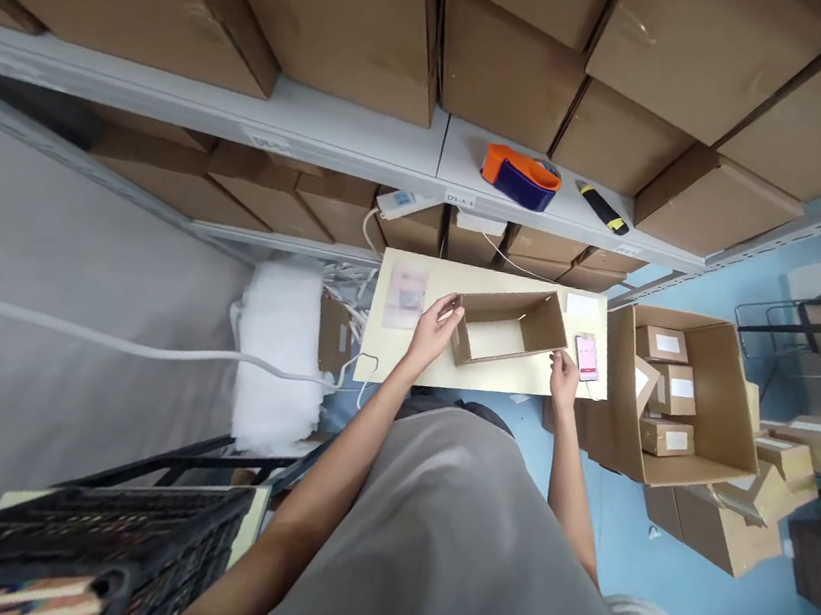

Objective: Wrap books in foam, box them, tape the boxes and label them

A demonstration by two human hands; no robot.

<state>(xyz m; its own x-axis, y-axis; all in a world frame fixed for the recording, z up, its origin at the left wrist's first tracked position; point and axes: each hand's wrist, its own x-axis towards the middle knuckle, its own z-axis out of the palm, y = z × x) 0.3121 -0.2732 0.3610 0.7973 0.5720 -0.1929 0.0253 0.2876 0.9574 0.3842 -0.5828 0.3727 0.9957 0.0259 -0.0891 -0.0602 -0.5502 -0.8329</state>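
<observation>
A small brown cardboard box (495, 354) is over the pale table, its open side facing up. Light colour shows inside at the bottom; whether that is the table or a floor of the box, I cannot tell. My left hand (434, 331) grips its left end, thumb and fingers at the upper edge. At the near right corner, my right hand (563, 376) pinches the box with curled fingers. A phone (586, 357) with a pink screen lies just beyond the right hand. To the left lies a clear plastic packet (406, 295) on the table.
Above the table (380, 359) runs a shelf (373, 131) with large cartons, an orange and blue tape dispenser (521, 177) and a yellow-black cutter (603, 208). A big carton (725, 420) of labelled boxes stands right. White wrap (276, 350) and a black crate (147, 525) are left.
</observation>
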